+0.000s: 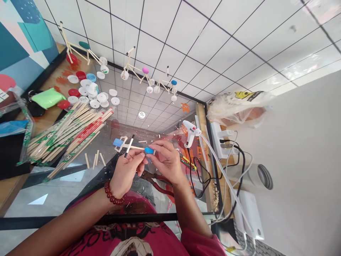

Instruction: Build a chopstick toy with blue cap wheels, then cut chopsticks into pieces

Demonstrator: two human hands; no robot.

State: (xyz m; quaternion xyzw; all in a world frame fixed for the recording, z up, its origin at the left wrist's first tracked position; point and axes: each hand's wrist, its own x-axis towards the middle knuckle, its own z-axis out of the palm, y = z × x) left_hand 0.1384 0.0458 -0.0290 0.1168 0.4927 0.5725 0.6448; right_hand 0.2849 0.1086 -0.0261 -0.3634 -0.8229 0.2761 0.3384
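Note:
My left hand is closed on a small stick model bike, its thumb and fingers around the pale wooden frame. A black-tipped white crossbar stands above that hand, and a flat blue piece is at the model's far left end. My right hand pinches a blue oval piece at the model's right end, where it touches the stick. My fingertips hide part of the joint. Under my hands lie pliers with dark red handles.
Split chopsticks lie in wrappers at left, with short cut sticks nearby. Bottle caps are piled behind. Several finished stick models line the back edge. A white glue gun stands right, its cable trailing past a power strip.

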